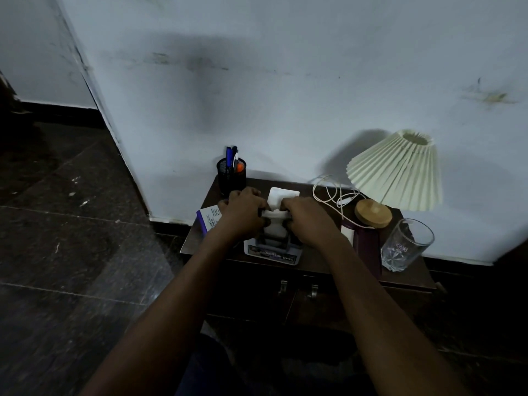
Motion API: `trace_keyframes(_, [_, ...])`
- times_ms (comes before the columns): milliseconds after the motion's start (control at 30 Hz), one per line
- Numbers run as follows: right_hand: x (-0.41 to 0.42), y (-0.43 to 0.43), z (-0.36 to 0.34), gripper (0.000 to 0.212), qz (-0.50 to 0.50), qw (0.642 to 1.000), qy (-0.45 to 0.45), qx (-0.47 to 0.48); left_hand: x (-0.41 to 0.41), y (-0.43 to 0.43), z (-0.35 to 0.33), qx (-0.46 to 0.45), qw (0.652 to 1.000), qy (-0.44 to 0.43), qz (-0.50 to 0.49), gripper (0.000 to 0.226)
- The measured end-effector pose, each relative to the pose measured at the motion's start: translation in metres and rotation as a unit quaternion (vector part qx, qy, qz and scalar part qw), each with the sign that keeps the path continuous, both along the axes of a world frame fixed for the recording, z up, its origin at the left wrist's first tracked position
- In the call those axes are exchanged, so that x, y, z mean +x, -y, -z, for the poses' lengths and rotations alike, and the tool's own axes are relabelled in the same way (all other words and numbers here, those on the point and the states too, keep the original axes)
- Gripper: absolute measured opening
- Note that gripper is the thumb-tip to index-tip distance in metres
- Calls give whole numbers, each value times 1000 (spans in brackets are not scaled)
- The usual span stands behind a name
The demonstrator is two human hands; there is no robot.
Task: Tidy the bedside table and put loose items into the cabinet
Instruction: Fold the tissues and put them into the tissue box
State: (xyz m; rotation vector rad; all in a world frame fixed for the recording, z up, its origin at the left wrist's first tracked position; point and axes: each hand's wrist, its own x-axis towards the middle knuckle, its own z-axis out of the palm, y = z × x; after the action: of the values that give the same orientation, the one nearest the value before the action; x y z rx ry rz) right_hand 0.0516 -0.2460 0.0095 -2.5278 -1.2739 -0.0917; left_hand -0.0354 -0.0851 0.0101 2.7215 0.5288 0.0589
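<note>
A dark wooden bedside table (320,264) stands against the white wall. At its middle lies a white tissue pack (273,254) with printed front, and white tissue (281,195) sticks up from its top. My left hand (244,211) and my right hand (307,218) are both closed on the tissue at the pack's top, one on each side. Under my left wrist lies a white and purple box (208,220). The cabinet doors below carry two metal handles (298,290) and look closed.
A black mesh pen holder (231,175) with pens stands at the back left. A pleated cream lamp (397,172) with a wooden base and white cord sits at the right. A clear glass (405,244) and a dark maroon book (367,247) lie near the right edge.
</note>
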Motion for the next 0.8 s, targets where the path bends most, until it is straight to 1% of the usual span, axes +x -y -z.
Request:
trace_keyframes(67, [-2, -3, -1, 27, -4, 1000, -3, -2, 3, -1, 0, 14, 1000, -9, 5, 30])
trace_keyframes(167, [-3, -5, -3, 20, -5, 1000, 7, -11, 8, -4, 0, 16, 1000, -4, 7, 27])
trace_keyframes(300, [-4, -5, -3, 15, 11, 999, 21, -28, 12, -4, 2, 29, 999, -8, 13, 30])
trace_keyframes(500, [-3, -7, -1, 16, 36, 999, 6, 5, 11, -6, 2, 16, 1000, -7, 5, 34])
trace_keyframes(567, [-1, -7, 1, 10, 44, 999, 3, 12, 11, -6, 2, 14, 1000, -9, 0, 36])
trace_keyframes(633, [-2, -7, 2, 8, 46, 999, -3, 7, 10, -5, 1, 15, 1000, -9, -1, 38])
trace_keyframes(700, [-4, -6, 1, 11, 51, 998, -17, 14, 10, -5, -2, 14, 1000, -10, 10, 40])
trace_keyframes(800, [-5, 4, -4, 23, 78, 992, -59, 74, 6, -10, -9, 2, 1000, -2, 28, 45])
